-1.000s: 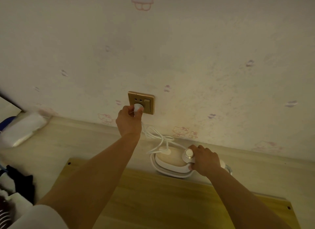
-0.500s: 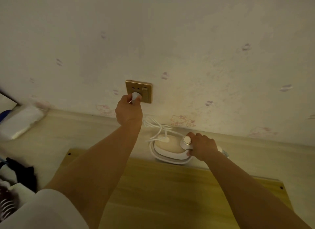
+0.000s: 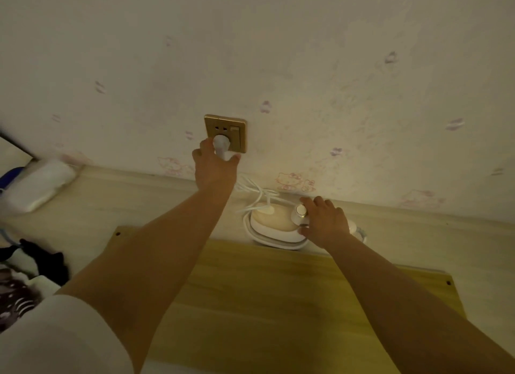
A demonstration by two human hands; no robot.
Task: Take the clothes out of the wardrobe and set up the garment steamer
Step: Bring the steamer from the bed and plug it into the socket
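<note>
The white garment steamer (image 3: 274,224) lies on the pale ledge against the wall, its white cord (image 3: 257,192) coiled behind it. My right hand (image 3: 324,223) grips the steamer's handle beside the round knob (image 3: 300,210). The white plug (image 3: 220,148) sits in the gold wall socket (image 3: 237,135). My left hand (image 3: 214,167) is just below the plug, its fingers spread to either side. The forefinger touches the plug and the thumb stands apart from it.
A yellow wooden board (image 3: 278,304) lies below my arms. A white folded bundle (image 3: 39,187) rests on the ledge at far left. Dark and patterned clothes (image 3: 25,279) are piled at the lower left edge. The wall has faded cartoon wallpaper.
My left hand had gripped the plug against the socket; now its fingers have loosened and spread. My right hand stays on the steamer. The view has tilted a little.
</note>
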